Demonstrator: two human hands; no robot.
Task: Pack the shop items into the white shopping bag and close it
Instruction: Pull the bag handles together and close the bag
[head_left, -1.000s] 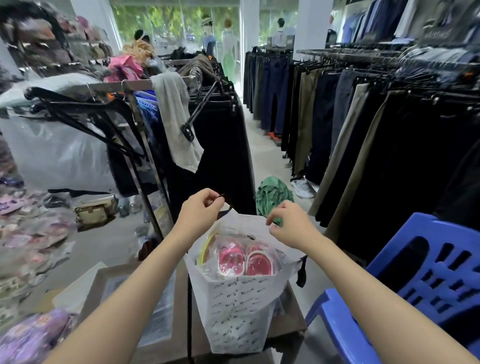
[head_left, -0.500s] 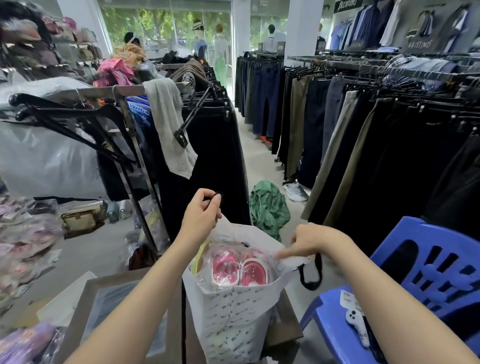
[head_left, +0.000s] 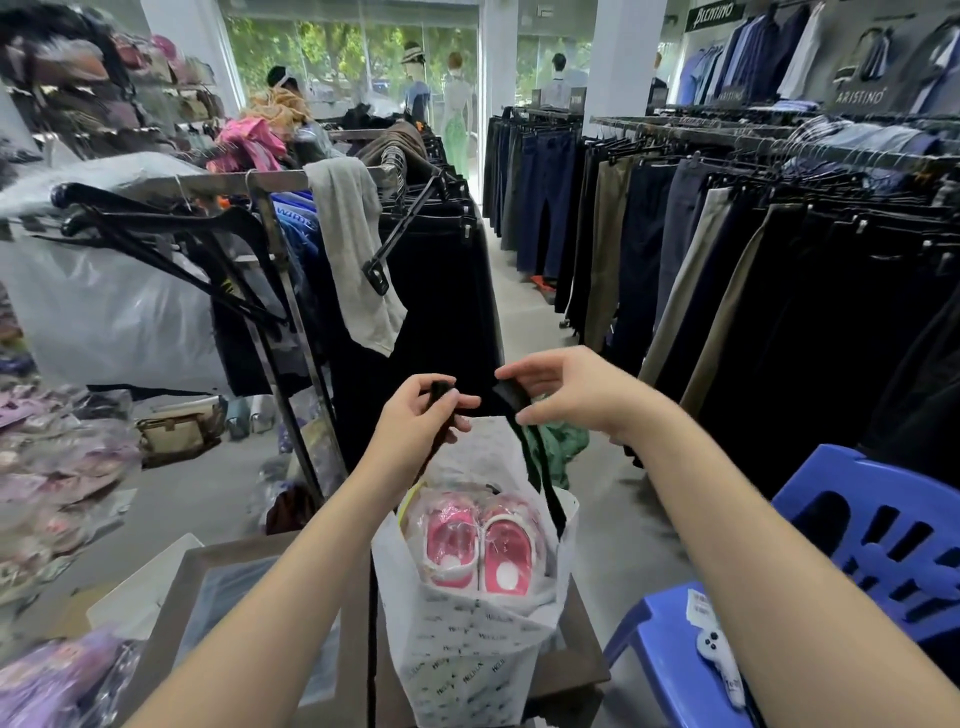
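White shopping bag (head_left: 467, 654) stands on a brown box (head_left: 584, 660), mouth open, with wrapped pink shoes (head_left: 478, 545) inside. Above, left hand (head_left: 415, 421) pinches the left handle (head_left: 440, 397); right hand (head_left: 571, 389) pinches the right handle (head_left: 511, 395). Packing appears done; closing remains.

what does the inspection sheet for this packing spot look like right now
surface: brown top under the bag, mostly hidden
job's things: white bag upright, mouth open; wrapped pink shoes inside, visible at the top
clutter: blue chair with a white controller on its seat; green cloth on the floor
grippers: left hand pinches the left handle; right hand pinches the right handle, both above the bag
cables: nothing seen
surroundings: trouser racks on both sides, wrapped goods at left, mannequins by the window
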